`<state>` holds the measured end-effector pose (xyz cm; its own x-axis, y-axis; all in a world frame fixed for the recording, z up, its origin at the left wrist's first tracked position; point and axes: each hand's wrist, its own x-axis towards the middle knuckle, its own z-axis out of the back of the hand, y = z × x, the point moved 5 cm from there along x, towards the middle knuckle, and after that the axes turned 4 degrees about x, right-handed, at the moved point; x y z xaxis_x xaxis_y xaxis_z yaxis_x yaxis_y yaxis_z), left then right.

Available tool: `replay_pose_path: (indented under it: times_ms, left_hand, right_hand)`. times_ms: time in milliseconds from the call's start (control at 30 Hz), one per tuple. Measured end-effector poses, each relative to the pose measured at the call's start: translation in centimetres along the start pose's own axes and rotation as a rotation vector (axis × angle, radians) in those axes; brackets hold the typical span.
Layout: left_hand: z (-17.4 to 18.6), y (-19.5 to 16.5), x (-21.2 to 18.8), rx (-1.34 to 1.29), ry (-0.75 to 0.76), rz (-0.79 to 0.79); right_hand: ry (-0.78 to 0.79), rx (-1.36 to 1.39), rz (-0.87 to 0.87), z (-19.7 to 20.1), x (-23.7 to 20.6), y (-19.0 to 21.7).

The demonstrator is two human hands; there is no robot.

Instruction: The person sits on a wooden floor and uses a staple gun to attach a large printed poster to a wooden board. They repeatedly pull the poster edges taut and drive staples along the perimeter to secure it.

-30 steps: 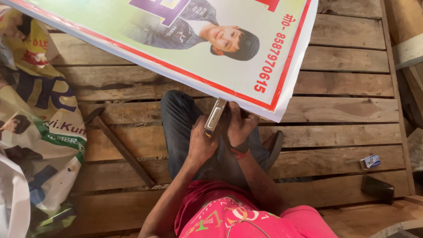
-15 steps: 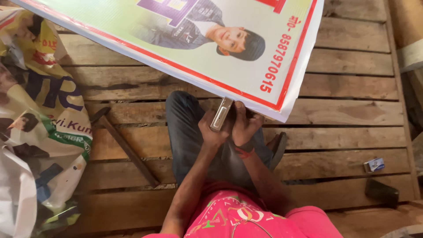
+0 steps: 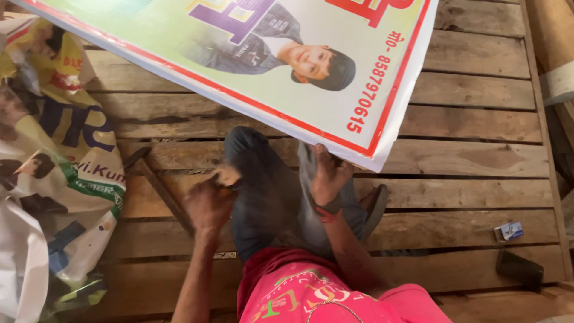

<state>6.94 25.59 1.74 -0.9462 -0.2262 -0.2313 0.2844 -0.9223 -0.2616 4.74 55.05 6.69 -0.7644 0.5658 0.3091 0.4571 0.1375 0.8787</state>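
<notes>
The right hand [image 3: 327, 176] reaches forward, fingers pinching the lower edge of a large glossy printed banner with a red border [image 3: 251, 54] that slopes over the person's knees. The left hand [image 3: 206, 203], motion-blurred, is closed around a small pale object I cannot identify. Beneath is a platform of rough wooden planks [image 3: 478, 155], with crumpled printed banners [image 3: 54, 167] at the left and a small blue-and-white box [image 3: 509, 231] at the right.

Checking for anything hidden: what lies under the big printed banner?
Under the banner wooden planks show around its edges; the right hand grips its lower edge. Whatever lies beneath its middle is covered.
</notes>
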Motion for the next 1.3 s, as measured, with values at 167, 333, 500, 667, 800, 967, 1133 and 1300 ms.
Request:
replay_pose_path:
  times_ms: [167,333,500,667,800,967,1133,1300]
  left_hand:
    - [-2.4,8.2,-0.7,-0.070,-0.011,0.358]
    - [-5.5,10.3,-2.1,0.085,-0.218,0.240]
    - [-5.2,8.6,-1.9,0.083,-0.323,0.173]
    - [-2.3,1.4,1.3,-0.928,-0.147,0.086]
    - [0.2,-8.8,2.1,-1.817,0.124,-0.097]
    - [4.8,-12.1,3.6,-1.750,-0.027,-0.022]
    - [11.2,-8.7,3.4,-1.878,-0.120,-0.177]
    - [14.6,-7.5,3.0,-1.920,-0.140,-0.281]
  right_hand:
    - [-0.010,0.086,-0.037,-1.0,-0.8,0.4]
    - [-0.014,0.297,-0.109,-2.0,-1.2,0.3]
    - [0.040,0.321,-0.109,-1.3,-1.7,-0.8]
    - [0.154,0.330,-0.092,-0.4,-1.8,-2.2]
    - [0.337,0.296,-0.121,-1.1,-3.2,-2.7]
    - [0.673,-0.497,0.413,-2.4,-4.5,0.2]
    - [1.012,-0.313,-0.189,-1.9,1.1,-0.3]
    - [0.441,0.755,-0.850,-1.0,9.8,-1.4]
